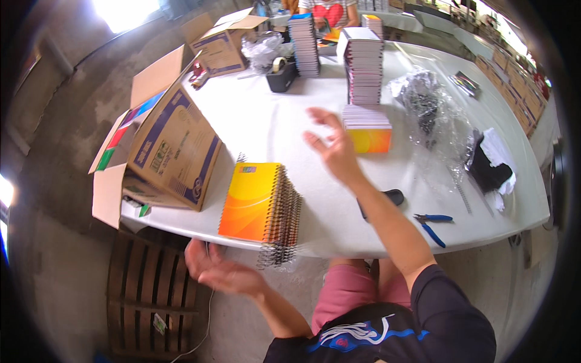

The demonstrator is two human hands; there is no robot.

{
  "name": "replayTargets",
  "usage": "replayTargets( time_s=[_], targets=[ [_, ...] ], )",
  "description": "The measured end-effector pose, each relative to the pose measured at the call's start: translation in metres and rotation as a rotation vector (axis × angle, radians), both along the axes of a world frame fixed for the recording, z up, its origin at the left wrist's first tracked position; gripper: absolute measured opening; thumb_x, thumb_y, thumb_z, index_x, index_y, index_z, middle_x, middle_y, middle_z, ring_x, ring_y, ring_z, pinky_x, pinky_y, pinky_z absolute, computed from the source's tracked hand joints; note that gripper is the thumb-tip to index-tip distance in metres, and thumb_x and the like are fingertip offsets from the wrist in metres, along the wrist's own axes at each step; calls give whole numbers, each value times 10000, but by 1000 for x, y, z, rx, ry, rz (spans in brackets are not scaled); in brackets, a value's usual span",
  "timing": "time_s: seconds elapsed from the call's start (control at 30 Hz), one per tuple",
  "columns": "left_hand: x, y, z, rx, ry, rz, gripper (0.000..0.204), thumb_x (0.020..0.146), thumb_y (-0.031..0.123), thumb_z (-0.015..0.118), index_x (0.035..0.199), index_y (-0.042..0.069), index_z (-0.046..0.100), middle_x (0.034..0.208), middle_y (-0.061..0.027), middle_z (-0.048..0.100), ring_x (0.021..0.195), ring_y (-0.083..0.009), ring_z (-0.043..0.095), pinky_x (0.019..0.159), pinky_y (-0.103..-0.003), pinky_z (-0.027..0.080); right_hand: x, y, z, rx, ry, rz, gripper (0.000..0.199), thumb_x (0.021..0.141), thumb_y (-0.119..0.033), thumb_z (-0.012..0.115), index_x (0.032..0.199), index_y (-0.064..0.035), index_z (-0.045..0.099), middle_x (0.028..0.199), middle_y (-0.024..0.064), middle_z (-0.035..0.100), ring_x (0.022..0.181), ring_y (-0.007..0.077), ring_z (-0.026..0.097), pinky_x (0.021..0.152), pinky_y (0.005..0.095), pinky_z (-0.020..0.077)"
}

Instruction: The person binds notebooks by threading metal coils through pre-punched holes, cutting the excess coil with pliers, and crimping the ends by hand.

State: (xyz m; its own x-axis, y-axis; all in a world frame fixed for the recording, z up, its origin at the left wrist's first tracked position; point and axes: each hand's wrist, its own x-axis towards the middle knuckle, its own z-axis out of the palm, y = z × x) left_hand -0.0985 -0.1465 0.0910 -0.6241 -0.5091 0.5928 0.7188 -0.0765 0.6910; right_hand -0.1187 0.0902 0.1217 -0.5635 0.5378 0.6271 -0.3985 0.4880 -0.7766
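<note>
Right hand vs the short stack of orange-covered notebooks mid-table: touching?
Cannot tell. In the head view the open right hand sits just left of the short stack of orange-covered notebooks, motion-blurred; neither contact nor a gap shows plainly.

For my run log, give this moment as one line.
left hand: open, below table edge | right hand: open, over table near short stack | notebooks: at front edge

A long white table point(278, 121) fills the middle of the view, its edge curving with the lens. Bare grey concrete floor point(60, 272) spreads out to the left, and a dark wooden pallet point(148, 296) lies on it under the table's near edge. Hard daylight blazes in at the top left point(124, 12). More white tables point(436, 21) run along the back.
</note>
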Motion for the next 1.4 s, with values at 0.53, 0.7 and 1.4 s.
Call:
replayTargets(
  time_s=[0.53,0.7,1.4],
  targets=[
    [-19,279,-41,-1145,251,-482,443,763,153,694,1181,99,559,1256,-111,506,1147,-285,491,954,-427,374,263,154,-48,-23,-901,-232,157,796,-61,626,940,-29,678,805,98,668,751,187,653,722,291,508],
    [-52,317,-94,-1357,410,-306,541,753,149,681,1270,143,519,1317,-7,495,1284,-225,409,1081,-425,246,322,206,-90,258,-942,-717,268,753,-127,671,1013,-62,663,921,106,639,909,285,607,823,350,478],
    [-54,316,-114,-1212,634,-142,275,820,91,613,1083,152,663,1158,29,615,1159,-164,551,1024,-426,361,333,212,-60,-283,-328,-1000,191,890,-181,621,990,-20,642,947,43,642,745,105,555,591,246,457]
  ],
)
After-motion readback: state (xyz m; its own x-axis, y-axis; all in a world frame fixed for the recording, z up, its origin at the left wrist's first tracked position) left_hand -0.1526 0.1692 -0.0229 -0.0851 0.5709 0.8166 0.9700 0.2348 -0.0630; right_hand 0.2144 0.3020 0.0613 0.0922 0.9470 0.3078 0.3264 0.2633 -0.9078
